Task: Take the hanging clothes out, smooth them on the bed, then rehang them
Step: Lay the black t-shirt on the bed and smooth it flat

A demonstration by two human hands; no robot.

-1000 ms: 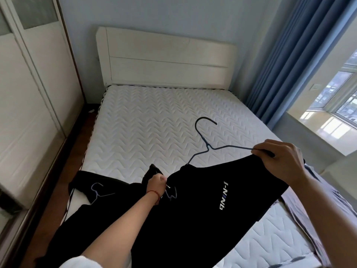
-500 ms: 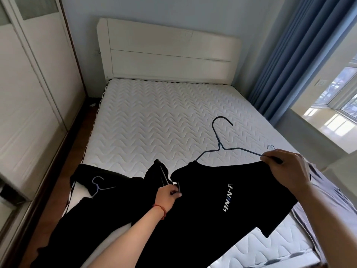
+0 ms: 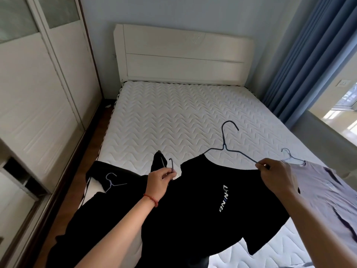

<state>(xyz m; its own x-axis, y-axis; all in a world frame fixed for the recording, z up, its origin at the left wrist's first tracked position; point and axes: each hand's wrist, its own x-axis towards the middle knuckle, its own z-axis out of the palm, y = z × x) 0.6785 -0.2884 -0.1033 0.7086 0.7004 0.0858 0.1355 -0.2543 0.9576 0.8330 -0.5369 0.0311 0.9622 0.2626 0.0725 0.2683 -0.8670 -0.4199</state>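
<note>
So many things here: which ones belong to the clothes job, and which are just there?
Part of the job:
black T-shirt
its hanger
black garment
grey shirt
bed
left hand
right hand

Just there:
curtain
headboard
window

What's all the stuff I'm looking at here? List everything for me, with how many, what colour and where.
Mattress: one, white quilted, centre.
Headboard: one, cream, far end of the bed.
Wardrobe doors: cream sliding panels, left.
Curtain: one, blue, right.
Window: one, bright, far right.
Black T-shirt: one, white lettering, near edge, held up.
Wire hanger: one, dark, at that T-shirt's collar.
Second black garment: one, left, on a pale hanger.
Grey shirt: one, right, on a pale hanger.
Left hand: red string at the wrist, grip on a dark hanger end.
Right hand: pinches the wire hanger's right arm.
</note>
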